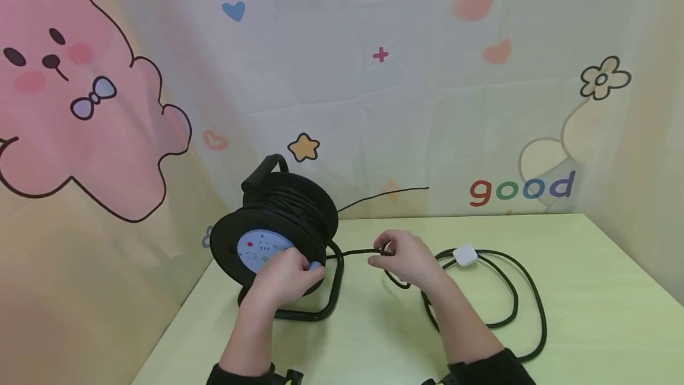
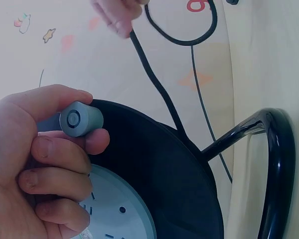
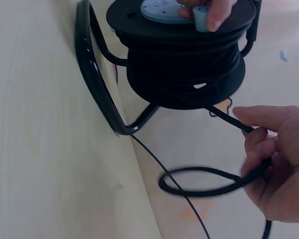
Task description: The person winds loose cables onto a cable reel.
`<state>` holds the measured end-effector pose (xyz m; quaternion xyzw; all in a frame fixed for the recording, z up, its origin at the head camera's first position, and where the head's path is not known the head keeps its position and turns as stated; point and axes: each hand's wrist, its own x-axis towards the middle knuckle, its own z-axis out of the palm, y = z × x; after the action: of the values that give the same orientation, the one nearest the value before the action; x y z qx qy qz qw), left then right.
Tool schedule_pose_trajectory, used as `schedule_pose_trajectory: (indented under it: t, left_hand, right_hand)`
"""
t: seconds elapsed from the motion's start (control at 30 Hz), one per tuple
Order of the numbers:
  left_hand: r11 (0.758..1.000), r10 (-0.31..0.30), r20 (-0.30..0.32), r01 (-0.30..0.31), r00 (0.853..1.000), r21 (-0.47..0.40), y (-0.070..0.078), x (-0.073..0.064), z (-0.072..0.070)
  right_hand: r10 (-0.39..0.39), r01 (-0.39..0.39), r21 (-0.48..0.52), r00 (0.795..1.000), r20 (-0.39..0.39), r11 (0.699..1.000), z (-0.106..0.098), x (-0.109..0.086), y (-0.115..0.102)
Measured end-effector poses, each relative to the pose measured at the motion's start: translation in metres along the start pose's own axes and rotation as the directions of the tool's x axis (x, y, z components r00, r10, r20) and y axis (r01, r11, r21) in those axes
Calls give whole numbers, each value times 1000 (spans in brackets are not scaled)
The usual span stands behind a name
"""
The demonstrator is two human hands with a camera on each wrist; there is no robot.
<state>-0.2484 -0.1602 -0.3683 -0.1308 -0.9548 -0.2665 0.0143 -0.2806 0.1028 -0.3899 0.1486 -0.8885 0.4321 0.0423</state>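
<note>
A black cable reel point(image 1: 278, 224) stands on its tubular frame at the table's left, cable wound round its drum. Its pale blue socket panel point(image 1: 260, 246) faces the front. My left hand point(image 1: 285, 278) pinches the reel's small blue crank knob point(image 2: 81, 119) between thumb and forefinger, the other fingers curled. To the right of the reel, my right hand point(image 1: 406, 257) holds the black cable point(image 3: 228, 118), which runs from the drum through its curled fingers. A small loop of cable point(image 3: 199, 191) hangs beside that hand.
Loose cable coils point(image 1: 538, 314) lie on the pale table point(image 1: 598, 290) at the right, with a white plug point(image 1: 465, 255) on them. Behind the table hangs a printed cloth point(image 1: 347, 76). A thin black line point(image 1: 382, 196) extends rightward from behind the reel.
</note>
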Motion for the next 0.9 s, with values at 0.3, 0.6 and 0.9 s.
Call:
schedule_pose_trajectory:
  t: [0.3,0.6,0.9]
  left_hand:
    - [1000,-13,18,13,1000,-12,0,-1,-4]
    - [1000,8,12,-7,1000,-29,-1,-2,-4]
    - [999,9,15,-8,1000,-50,1,-2,-6]
  right_hand:
    - [-3,-15,-151,993,-121,988,-16,-5,13]
    - [-44,-78,-427,962,-268,901,-29,-10,27]
    - [-85,-64,-483,956,-280,873,-43,-14,36]
